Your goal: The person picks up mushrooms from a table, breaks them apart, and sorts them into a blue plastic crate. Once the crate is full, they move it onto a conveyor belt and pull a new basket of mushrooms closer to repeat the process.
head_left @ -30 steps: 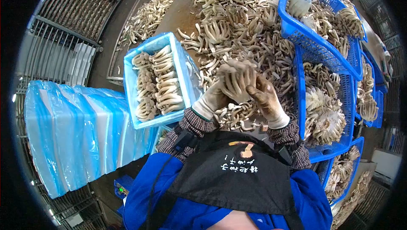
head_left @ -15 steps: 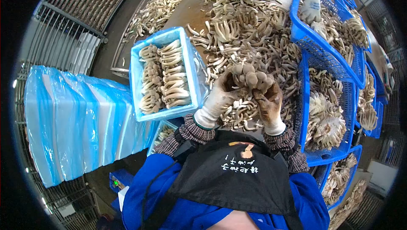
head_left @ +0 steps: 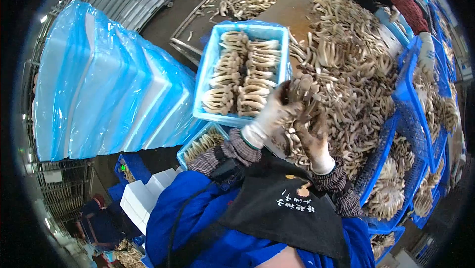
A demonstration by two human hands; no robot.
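Note:
A bunch of brown-capped mushrooms (head_left: 305, 88) is held in front of me above the heaped table, caps facing away from me. My left hand (head_left: 277, 112), in a white glove with dark-stained fingers, is closed round the bunch's left side. From below and to the right, my right hand (head_left: 315, 142), in a similar stained glove, has its fingers at the stems; they are partly blurred. Left of my hands, a light-blue lined box (head_left: 199, 101) contains two rows of mushroom bunches. Loose mushrooms (head_left: 354, 95) cover the table beyond and right of the bunch.
Blue plastic baskets (head_left: 380, 161) of mushroom clusters line the right side. Stacked white foam boxes in blue plastic (head_left: 106, 85) stand at left. A smaller mushroom box (head_left: 183, 150) sits by my left forearm. A co-worker's gloved hand (head_left: 426, 53) is at a far-right basket.
My view has turned, so the table and box appear further right. Both hands stay at the mushroom bunch; the right hand sits lower against it. The co-worker's head and upper body have come into view.

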